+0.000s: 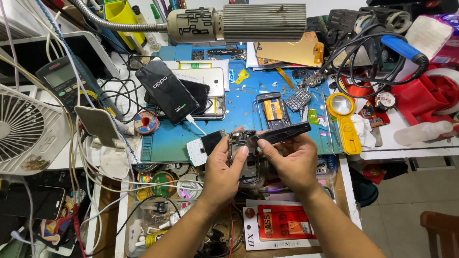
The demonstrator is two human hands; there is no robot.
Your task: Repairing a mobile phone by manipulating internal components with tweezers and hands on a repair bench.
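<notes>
1. Opened phone body (pixel 243 153): held in the air over the near edge of the blue mat (pixel 172 143), upright, bare circuit board facing up, metal shields and small parts at the top end, dark lower half.
2. Left hand (pixel 224 172): grip wrapped around the phone body from the left, thumb pressed on the board's edge.
3. Right hand (pixel 294 165): grip pinched on a black frame piece (pixel 282 133), which lies level and meets the top of the phone body.
4. Step, judging by this: fitting or separating frame and body, can't tell which. The next move would call for steady alignment and light force; the board looks fragile.
5. Just left of the hands: white keypad piece (pixel 196 152) on the mat.
6. Beyond: another stripped phone (pixel 272 110), loose grey keypad (pixel 299 99), yellow magnifier (pixel 342 106).
7. Left on the mat: stacked phones, the top black one (pixel 166 90) on a white cable.
8. Surface edges: white fan (pixel 21 126), calculator (pixel 60 74), lamp head (pixel 239 23) overhead, tangled cables.
</notes>
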